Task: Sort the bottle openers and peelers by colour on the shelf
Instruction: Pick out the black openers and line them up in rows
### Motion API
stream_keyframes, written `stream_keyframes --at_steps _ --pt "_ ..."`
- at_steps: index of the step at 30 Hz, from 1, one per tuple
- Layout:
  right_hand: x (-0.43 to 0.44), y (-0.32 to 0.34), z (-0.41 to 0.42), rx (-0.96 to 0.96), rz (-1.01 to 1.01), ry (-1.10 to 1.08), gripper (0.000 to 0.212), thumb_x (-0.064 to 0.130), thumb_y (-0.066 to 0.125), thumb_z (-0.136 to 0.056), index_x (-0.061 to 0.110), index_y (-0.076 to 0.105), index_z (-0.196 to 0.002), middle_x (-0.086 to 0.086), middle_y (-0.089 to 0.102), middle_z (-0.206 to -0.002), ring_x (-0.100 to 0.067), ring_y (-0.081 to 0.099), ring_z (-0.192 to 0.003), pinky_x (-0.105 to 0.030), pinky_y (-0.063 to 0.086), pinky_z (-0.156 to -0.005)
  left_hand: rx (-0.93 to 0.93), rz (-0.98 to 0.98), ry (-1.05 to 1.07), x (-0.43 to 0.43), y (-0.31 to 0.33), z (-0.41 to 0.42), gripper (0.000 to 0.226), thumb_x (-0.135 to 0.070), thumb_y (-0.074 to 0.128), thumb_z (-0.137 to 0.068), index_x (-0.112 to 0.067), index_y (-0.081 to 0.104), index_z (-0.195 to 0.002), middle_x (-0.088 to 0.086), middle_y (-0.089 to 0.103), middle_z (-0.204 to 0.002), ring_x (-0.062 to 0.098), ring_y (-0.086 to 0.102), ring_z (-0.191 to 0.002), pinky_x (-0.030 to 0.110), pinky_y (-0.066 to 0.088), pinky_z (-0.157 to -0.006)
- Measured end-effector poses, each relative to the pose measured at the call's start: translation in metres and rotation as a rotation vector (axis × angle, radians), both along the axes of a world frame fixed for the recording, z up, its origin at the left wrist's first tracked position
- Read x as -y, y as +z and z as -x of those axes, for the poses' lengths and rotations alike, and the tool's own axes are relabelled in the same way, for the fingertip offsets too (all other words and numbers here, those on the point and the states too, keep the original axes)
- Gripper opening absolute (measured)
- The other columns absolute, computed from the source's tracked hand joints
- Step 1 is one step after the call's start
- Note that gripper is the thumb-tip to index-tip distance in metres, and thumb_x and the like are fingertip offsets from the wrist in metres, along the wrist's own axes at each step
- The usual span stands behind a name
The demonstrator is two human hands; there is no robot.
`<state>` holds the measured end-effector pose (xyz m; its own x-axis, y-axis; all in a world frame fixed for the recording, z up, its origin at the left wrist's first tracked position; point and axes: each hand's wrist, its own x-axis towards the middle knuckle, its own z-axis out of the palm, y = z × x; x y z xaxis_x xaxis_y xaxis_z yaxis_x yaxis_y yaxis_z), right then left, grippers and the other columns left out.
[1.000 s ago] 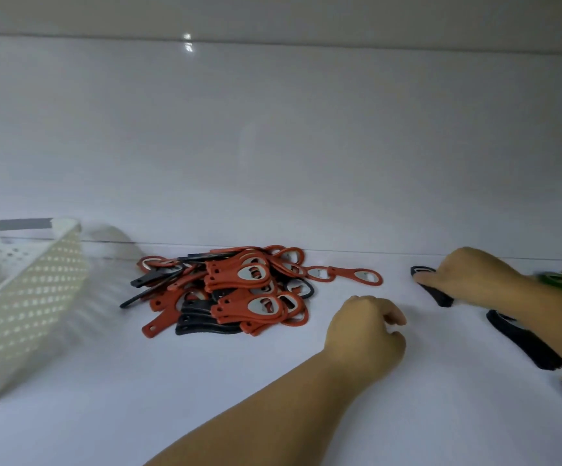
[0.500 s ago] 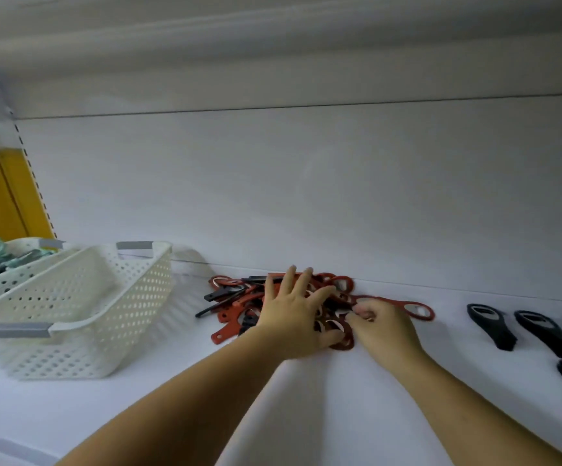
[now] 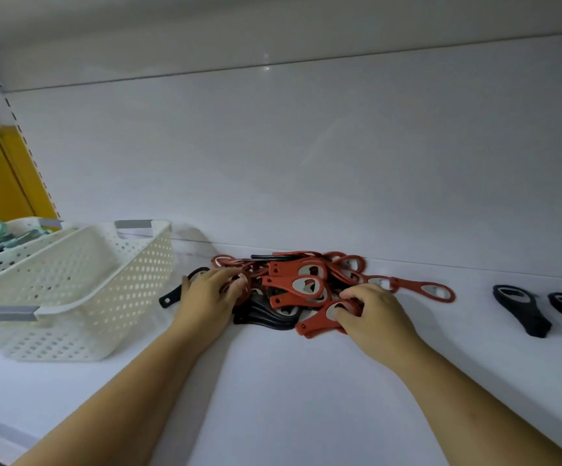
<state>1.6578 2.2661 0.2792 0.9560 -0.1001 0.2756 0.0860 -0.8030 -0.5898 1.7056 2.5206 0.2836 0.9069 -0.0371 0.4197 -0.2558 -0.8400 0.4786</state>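
Reaching into the pile (image 3: 293, 284) of red and black bottle openers at the middle of the shelf (image 3: 272, 381), the person is using both hands. The right hand (image 3: 373, 317) is curling its fingertips onto the metal head of the nearest red opener (image 3: 316, 321), whose long axis is running from that head to its tail at the near left. The left hand (image 3: 209, 294) is lying with fingers fairly straight and spread on the pile's left edge. 2 black openers (image 3: 521, 314) are lying well apart to the right, nearer the right hand.
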Motion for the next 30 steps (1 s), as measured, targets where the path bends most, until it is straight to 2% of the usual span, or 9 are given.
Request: stream_keyframes --at_steps 3,6,8,10,12,15,19,25,30 --pt "0.001 -0.001 0.0 0.02 0.028 -0.002 0.034 0.034 0.061 -0.09 0.021 0.06 -0.121 0.004 0.053 -0.126 -0.015 0.048 -0.117 -0.028 0.042 -0.097 0.034 0.177 0.015 -0.004 0.002 0.007 0.024 -0.009 0.055 -0.09 -0.017 0.069 -0.108 -0.003 0.064 -0.108 0.018 0.056 -0.099 0.024 0.039 -0.087" --pt "0.0 0.0 0.002 0.011 0.038 -0.004 0.035 0.036 0.061 -0.09 0.02 0.06 -0.121 0.002 0.054 -0.126 -0.016 0.048 -0.116 -0.029 0.042 -0.097 0.136 0.108 0.064 -0.005 0.008 0.016 0.017 -0.004 0.061 -0.08 -0.015 0.071 -0.089 -0.002 0.063 -0.096 0.018 0.054 -0.091 0.025 0.04 -0.076" --pt "-0.001 0.0 0.003 0.008 0.054 -0.017 0.037 0.038 0.061 -0.089 0.019 0.06 -0.121 0.001 0.054 -0.125 -0.017 0.049 -0.115 -0.031 0.044 -0.097 0.184 0.019 -0.038 -0.001 0.01 0.021 0.007 -0.016 0.066 -0.075 -0.017 0.071 -0.079 -0.007 0.063 -0.083 0.016 0.055 -0.081 0.028 0.042 -0.073" --pt "-0.002 0.001 0.004 0.008 0.07 -0.035 0.038 0.039 0.06 -0.089 0.018 0.06 -0.121 0.0 0.055 -0.125 -0.018 0.049 -0.114 -0.032 0.044 -0.097 0.167 -0.1 -0.162 0.006 0.009 0.026 0.019 -0.036 0.062 -0.072 -0.023 0.071 -0.083 -0.011 0.063 -0.085 0.014 0.056 -0.086 0.032 0.043 -0.082" --pt "-0.002 0.002 0.005 0.0 0.087 -0.054 0.038 0.039 0.059 -0.09 0.019 0.06 -0.121 0.0 0.054 -0.125 -0.019 0.048 -0.114 -0.032 0.043 -0.095 0.112 -0.262 -0.228 0.013 0.008 0.028 0.038 -0.049 0.059 -0.074 -0.027 0.068 -0.103 -0.011 0.063 -0.104 0.013 0.052 -0.104 0.03 0.034 -0.093" --pt "-0.002 0.003 0.006 -0.008 0.079 -0.068 0.037 0.04 0.06 -0.089 0.019 0.061 -0.119 -0.001 0.054 -0.124 -0.02 0.048 -0.114 -0.032 0.044 -0.094 0.042 -0.404 -0.19 0.019 0.006 0.027 0.056 -0.057 0.057 -0.081 -0.029 0.052 -0.129 -0.011 0.053 -0.129 0.011 0.037 -0.126 0.03 0.024 -0.103" --pt "-0.004 0.005 0.007 -0.008 0.064 -0.073 0.037 0.039 0.06 -0.089 0.018 0.06 -0.12 -0.002 0.053 -0.126 -0.02 0.047 -0.115 -0.031 0.043 -0.093 -0.009 -0.48 -0.149 0.019 0.003 0.026 0.07 -0.065 0.049 -0.084 -0.027 0.04 -0.141 -0.013 0.039 -0.146 0.012 0.022 -0.138 0.037 0.016 -0.11" --pt "-0.01 0.01 0.013 0.067 0.127 -0.061 0.034 0.037 0.056 -0.092 0.019 0.06 -0.12 0.001 0.051 -0.127 -0.017 0.042 -0.12 -0.028 0.038 -0.094 0.146 -0.45 -0.244 0.022 0.003 0.025 0.046 -0.056 0.057 -0.085 -0.031 0.058 -0.123 -0.013 0.057 -0.122 0.014 0.04 -0.121 0.033 0.016 -0.102" --pt "-0.013 0.013 0.017 0.128 0.2 -0.037 0.031 0.035 0.058 -0.091 0.021 0.06 -0.119 0.004 0.05 -0.125 -0.015 0.042 -0.118 -0.027 0.038 -0.097 0.302 -0.441 -0.361 0.023 -0.002 0.023 0.027 -0.043 0.062 -0.084 -0.026 0.066 -0.104 -0.006 0.062 -0.098 0.019 0.052 -0.097 0.036 0.032 -0.09"
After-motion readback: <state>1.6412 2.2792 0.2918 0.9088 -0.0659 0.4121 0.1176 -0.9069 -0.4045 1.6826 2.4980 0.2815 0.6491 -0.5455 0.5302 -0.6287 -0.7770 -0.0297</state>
